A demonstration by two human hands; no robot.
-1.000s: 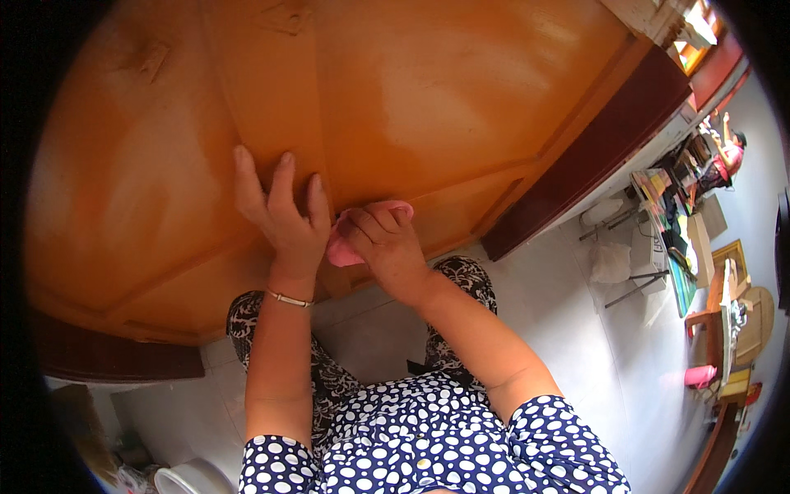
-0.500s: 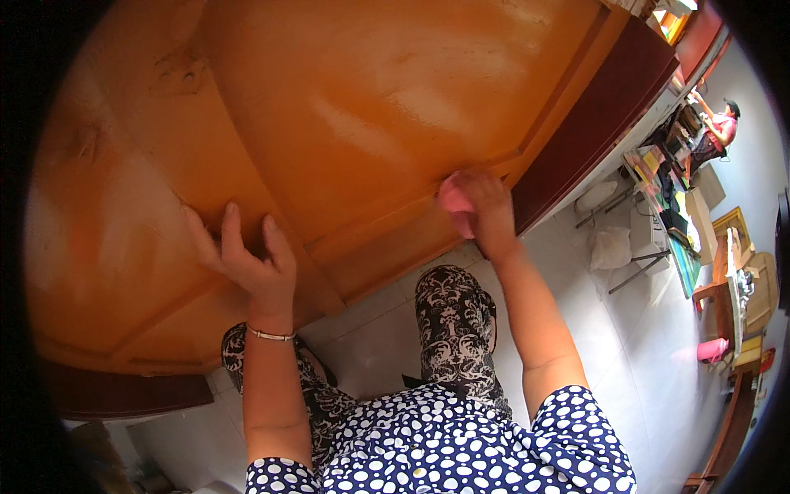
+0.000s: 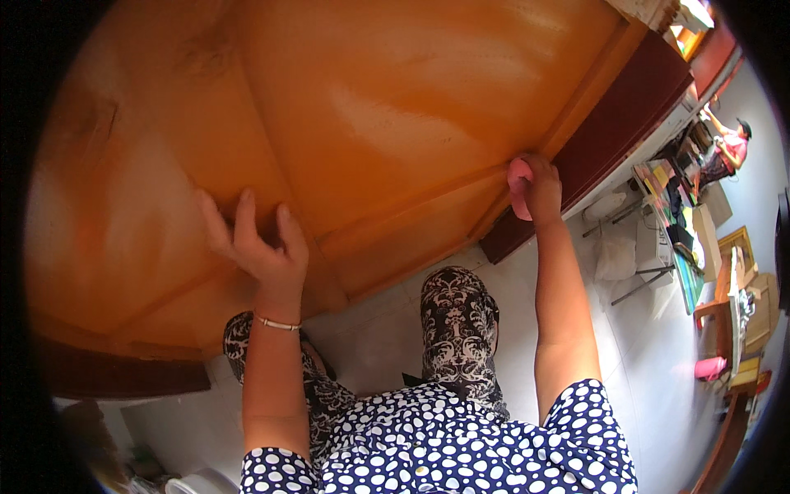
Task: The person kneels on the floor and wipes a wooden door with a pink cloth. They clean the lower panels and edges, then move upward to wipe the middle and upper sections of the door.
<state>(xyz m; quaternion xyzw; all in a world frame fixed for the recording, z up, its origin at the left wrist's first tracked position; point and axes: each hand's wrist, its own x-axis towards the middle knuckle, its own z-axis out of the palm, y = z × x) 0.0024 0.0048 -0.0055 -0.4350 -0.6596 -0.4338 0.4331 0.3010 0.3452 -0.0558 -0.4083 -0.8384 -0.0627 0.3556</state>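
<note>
The right hand grips a pink cloth, pressed at the right edge of the orange panel; the left hand is open, fingers spread over the panel, whether touching it I cannot tell. Knuckles could scrape the dark strip just beside the right hand if the cloth slid off the edge, and a loose fold could snag on the corner there. If the panel can swing, a one-sided push might shift it. Below and right of the right hand, a white bag hides its contents; below the left hand, a white tub is cut off, its inside unclear.
</note>
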